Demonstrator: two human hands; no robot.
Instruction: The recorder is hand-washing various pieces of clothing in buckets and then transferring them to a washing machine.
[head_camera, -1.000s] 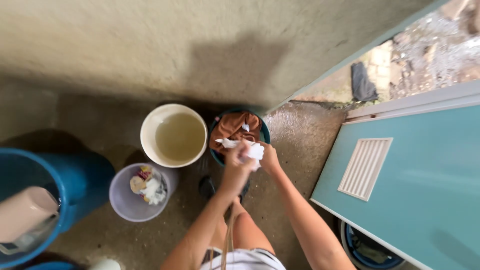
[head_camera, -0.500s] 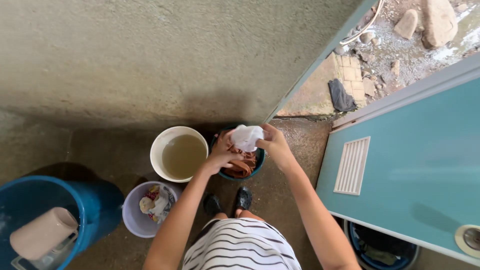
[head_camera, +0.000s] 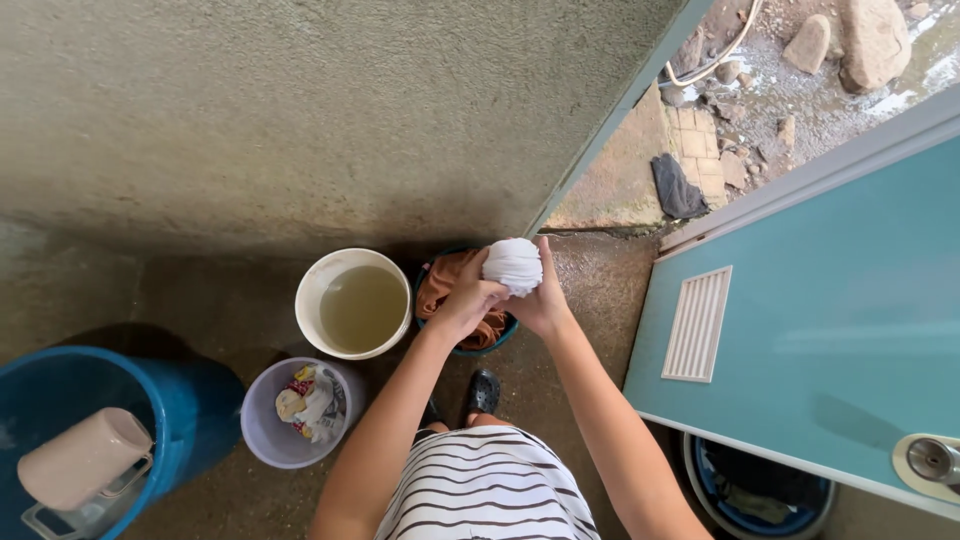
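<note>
The white cloth (head_camera: 513, 265) is bunched into a tight ball, soft and limp by the look of it, probably wet and so heavier than it would be dry, and likely to drip and slide if gripped loosely. It will not break. The best hold is around its bulk from both sides, where the folds give the fingers something to bite on, rather than on a loose corner.

It is held in the air between the two hands, above the dark basin (head_camera: 462, 346) that holds brown cloth (head_camera: 450, 285). The left hand (head_camera: 466, 300) wraps its fingers against the lower left of the ball; the right hand (head_camera: 543, 300) presses on its right and under side. Both sets of fingers are curled closed on the cloth, though how far the ones behind it reach cannot be told from this angle.

Just left of the basin stands a cream bucket (head_camera: 310, 300) of murky water. Nearer the person, a small pale bucket (head_camera: 265, 445) holds mixed small rags. At the floor's lower left corner sits a big blue tub (head_camera: 195, 400) with a pink scoop (head_camera: 80, 460) lying in it. A teal door (head_camera: 830, 340) stands open on the right, with another tub (head_camera: 760, 500) partly hidden under it. A plastered wall (head_camera: 300, 110) runs along the far edge of the concrete floor (head_camera: 590, 270).
</note>
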